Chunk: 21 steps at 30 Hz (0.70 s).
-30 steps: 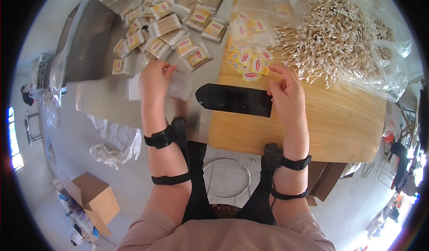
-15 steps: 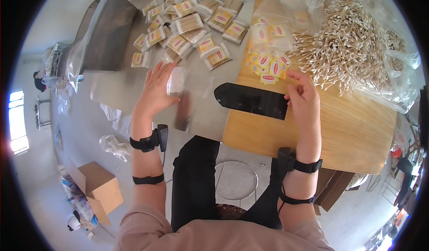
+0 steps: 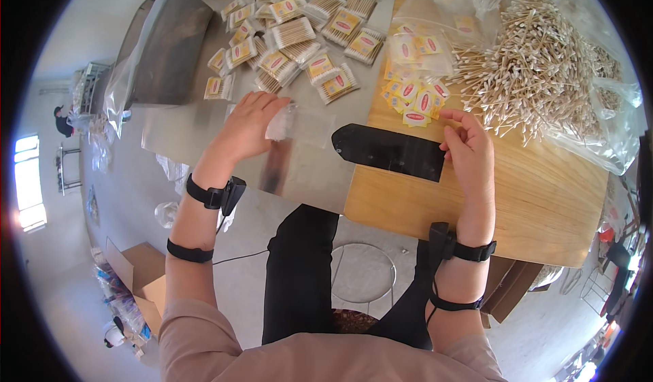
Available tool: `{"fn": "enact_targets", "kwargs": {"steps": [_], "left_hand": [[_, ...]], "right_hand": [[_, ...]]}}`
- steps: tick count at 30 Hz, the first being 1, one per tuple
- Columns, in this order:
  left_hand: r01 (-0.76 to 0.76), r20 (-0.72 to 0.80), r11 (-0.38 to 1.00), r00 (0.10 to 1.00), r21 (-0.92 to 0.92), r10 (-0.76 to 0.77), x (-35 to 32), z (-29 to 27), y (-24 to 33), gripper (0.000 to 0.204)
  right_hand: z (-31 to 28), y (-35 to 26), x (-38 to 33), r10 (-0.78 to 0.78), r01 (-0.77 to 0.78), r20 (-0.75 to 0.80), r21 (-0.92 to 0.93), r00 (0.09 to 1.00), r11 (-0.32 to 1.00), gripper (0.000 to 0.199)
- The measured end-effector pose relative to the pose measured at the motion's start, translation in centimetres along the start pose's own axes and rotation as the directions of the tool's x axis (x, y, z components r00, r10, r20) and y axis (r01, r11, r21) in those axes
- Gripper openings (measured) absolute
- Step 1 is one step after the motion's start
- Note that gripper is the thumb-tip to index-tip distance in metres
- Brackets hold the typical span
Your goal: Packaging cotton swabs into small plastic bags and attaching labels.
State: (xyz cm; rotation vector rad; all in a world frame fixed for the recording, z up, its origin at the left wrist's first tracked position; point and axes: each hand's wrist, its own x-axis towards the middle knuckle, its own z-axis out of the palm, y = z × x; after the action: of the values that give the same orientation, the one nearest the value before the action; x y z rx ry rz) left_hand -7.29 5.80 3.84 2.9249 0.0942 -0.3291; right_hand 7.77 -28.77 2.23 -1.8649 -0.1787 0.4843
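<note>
My left hand [image 3: 250, 129] reaches over the metal tabletop with its fingers stretched out. They lie at the edge of some clear plastic bags [image 3: 281, 125]; a firm grip on them does not show. My right hand [image 3: 469, 147] hovers at the right end of a flat black plate [image 3: 391, 152]. Its fingers are loosely bent, index and thumb apart, and I see nothing between them. The plate straddles the joint between metal and wood. Just beyond it lie small yellow-and-white cards [image 3: 417, 103]. A large heap of loose cotton swabs [image 3: 537, 62] spreads at the far right.
Filled packets of cotton swabs [image 3: 292, 34] are piled on the far metal table [image 3: 309, 178]. A grey bin [image 3: 170, 45] stands at the far left. Clear plastic sheeting [image 3: 602, 144] borders the swab heap on the wooden board [image 3: 530, 191]. A cardboard box [image 3: 146, 273] sits lower left.
My left hand has shifted right and over the clear bags, its spread fingers drawing closer together, and the left elbow has swung outward. My right hand stays by the black plate's end.
</note>
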Motion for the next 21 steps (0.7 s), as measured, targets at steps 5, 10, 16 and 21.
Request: {"fn": "enact_targets", "kwargs": {"steps": [5,10,16,21], "left_hand": [[-0.045,0.006,0.999,0.999,0.026,0.045,-0.5,-0.1,-1.0,0.081],[-0.057,0.009,0.998,0.998,0.035,0.057,-1.2,-0.3,-1.7,0.081],[-0.061,-0.031,0.991,0.997,0.120,0.065,-2.1,-0.3,-2.8,0.077],[-0.041,-0.019,0.991,0.999,0.126,0.044,-2.4,-0.9,-3.4,0.077]], "right_hand": [[-0.1,0.1,0.0,-0.013,0.013,0.010,-0.009,1.000,1.000,0.023],[0.0,0.2,0.1,-0.017,0.017,0.012,0.005,1.000,1.000,0.023],[-0.1,0.4,0.1,-0.008,0.008,0.011,0.028,1.000,1.000,0.022],[0.0,0.6,0.3,-0.007,0.007,0.008,0.024,1.000,1.000,0.022]]}}
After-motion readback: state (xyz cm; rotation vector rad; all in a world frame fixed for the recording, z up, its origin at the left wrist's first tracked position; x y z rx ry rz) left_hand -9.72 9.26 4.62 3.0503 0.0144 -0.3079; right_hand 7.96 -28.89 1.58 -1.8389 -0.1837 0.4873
